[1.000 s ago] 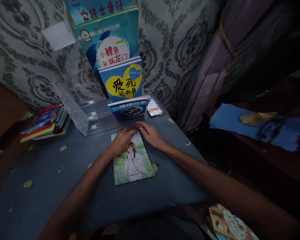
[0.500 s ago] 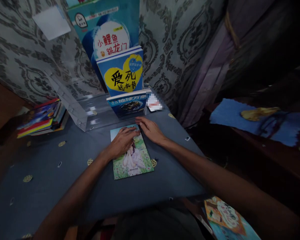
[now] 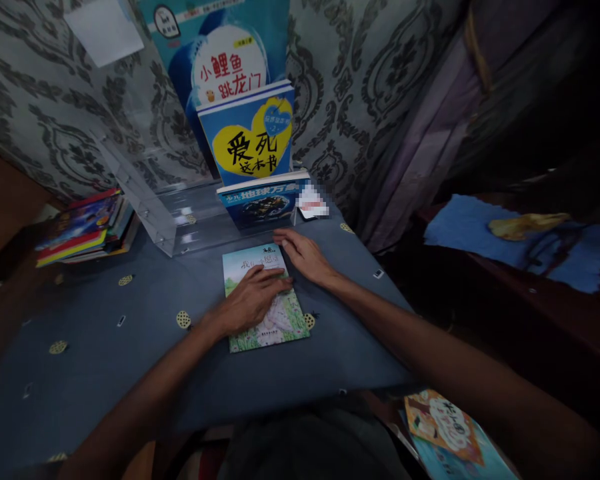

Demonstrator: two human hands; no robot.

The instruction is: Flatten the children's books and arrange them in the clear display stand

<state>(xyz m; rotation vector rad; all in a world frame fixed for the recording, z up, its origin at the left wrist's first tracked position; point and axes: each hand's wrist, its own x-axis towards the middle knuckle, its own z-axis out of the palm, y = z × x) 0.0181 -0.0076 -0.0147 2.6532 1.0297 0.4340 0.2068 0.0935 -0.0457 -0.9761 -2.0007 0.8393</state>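
Note:
A thin book with a green meadow cover and a pale blue top lies flat on the dark table, face up. Across its middle rests my left hand, fingers stretched out, covering part of the cover picture. My right hand lies on its side at the book's upper right edge, with its fingers extended and holding nothing. Just beyond the hands, a clear acrylic stand carries upright books in tiers: a blue one with an earth picture, one with a yellow heart and a tall teal one.
A stack of books sits at the table's left. Beside the stand lies a phone-like object, partly blurred out. To the right, a blue cloth covers a dark surface. More books lie below the table's front edge.
My left hand has slid down the cover toward me, uncovering the title at the top. My right hand stays at the book's upper right edge. The view has shifted slightly.

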